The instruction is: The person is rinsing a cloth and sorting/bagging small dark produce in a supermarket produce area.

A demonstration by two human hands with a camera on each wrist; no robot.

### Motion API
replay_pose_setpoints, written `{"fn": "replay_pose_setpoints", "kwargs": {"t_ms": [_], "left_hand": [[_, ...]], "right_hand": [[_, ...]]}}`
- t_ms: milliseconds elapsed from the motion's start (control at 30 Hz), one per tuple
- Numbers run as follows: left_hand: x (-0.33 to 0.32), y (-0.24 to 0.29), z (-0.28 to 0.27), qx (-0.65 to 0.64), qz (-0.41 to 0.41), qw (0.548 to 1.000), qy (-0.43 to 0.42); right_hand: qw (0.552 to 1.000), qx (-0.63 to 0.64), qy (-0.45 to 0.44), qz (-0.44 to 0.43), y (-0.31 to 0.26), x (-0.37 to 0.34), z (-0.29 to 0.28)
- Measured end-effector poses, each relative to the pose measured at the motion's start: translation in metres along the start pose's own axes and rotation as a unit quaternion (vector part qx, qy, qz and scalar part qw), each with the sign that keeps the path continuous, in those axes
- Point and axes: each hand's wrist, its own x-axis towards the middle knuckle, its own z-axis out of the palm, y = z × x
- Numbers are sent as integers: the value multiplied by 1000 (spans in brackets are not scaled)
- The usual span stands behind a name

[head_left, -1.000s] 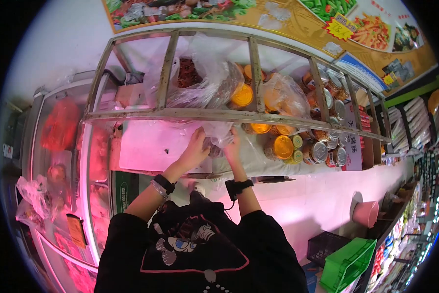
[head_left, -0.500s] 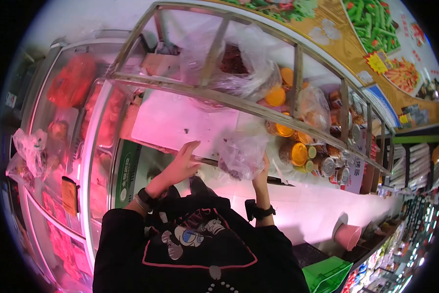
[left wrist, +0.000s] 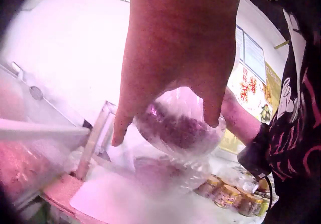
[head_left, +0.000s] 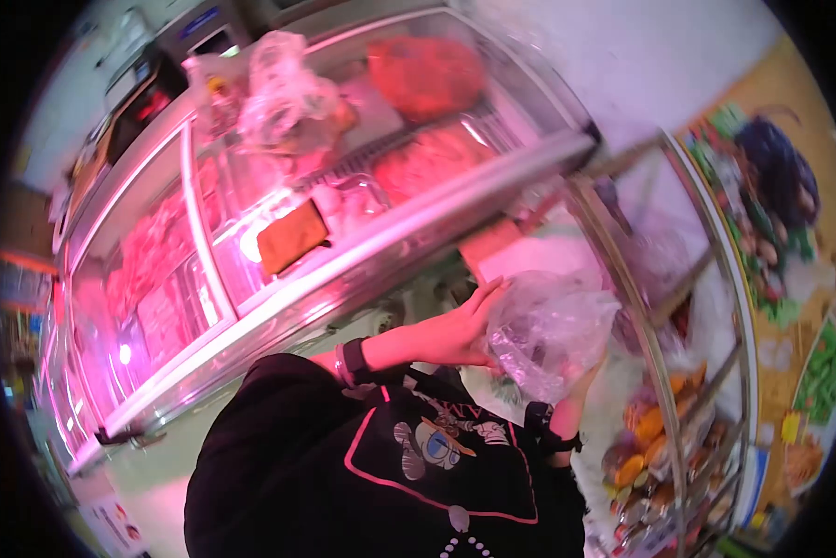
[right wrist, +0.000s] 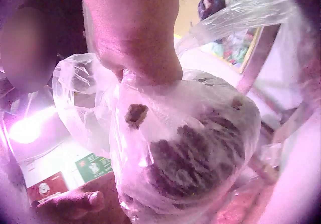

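Observation:
A clear plastic bag with dark brown pieces inside hangs from my right hand, whose curled fingers grip its gathered top. The pieces show through the bag's side in the right wrist view. My left hand is beside the bag, thumb and fingers spread and fairly straight; in the left wrist view its back covers the upper middle, with the bag beyond the fingertips. Whether the left fingers touch the bag, I cannot tell.
A glass display case with red-lit meat spans the left, a brown wallet-like item on it. A metal-framed rack stands at right, with lidded jars near it. A white board lies below the bag.
The view has swung left toward the display case. The bag has moved off the counter by the rack, carried by the right hand; the left hand has come closer beside it.

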Motion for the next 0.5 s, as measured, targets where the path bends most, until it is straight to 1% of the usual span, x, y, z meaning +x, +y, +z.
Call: {"fn": "replay_pose_setpoints", "kwargs": {"t_ms": [33, 67, 133, 167, 200, 233, 267, 300, 333, 367, 400, 433, 467, 500], "left_hand": [[-10, -1, -14, 33, 6, 998, 45], [-21, -3, -30, 38, 0, 997, 64], [-42, -8, -64, 55, -9, 983, 177], [-54, -15, -80, 108, -17, 971, 215], [-66, -23, -97, 143, -24, 959, 242], [-81, -26, -113, 150, -34, 948, 278], [-96, -30, -128, 158, -43, 935, 314], [-110, -45, -136, 131, -55, 928, 345], [-125, -54, -149, 133, -58, 925, 350], [-139, -62, -161, 132, -86, 914, 373], [-153, -69, -171, 130, -114, 902, 396], [-165, -79, -176, 120, -144, 885, 425], [-175, -73, -189, 130, -136, 869, 457], [-185, -74, -197, 172, -176, 849, 467]], "right_hand": [[1000, 23, -18, -2, -6, 16, 21], [998, 47, -33, 3, -10, 33, 44], [994, 91, -60, 14, -21, 62, 96], [993, 92, -73, 12, -27, 77, 122], [988, 44, -145, -35, -33, 95, 152], [974, -4, -212, -81, -35, 109, 182], [973, 61, -210, -76, -27, 117, 212], [967, 126, -208, -71, -14, 124, 244], [962, 122, -227, -90, -4, 135, 278], [956, 118, -245, -110, 3, 147, 312], [951, 30, -281, -124, 5, 158, 344], [943, 23, -306, -131, -7, 160, 377], [944, 120, -302, -57, -14, 150, 411], [931, 214, -294, 17, -19, 140, 444]]}}
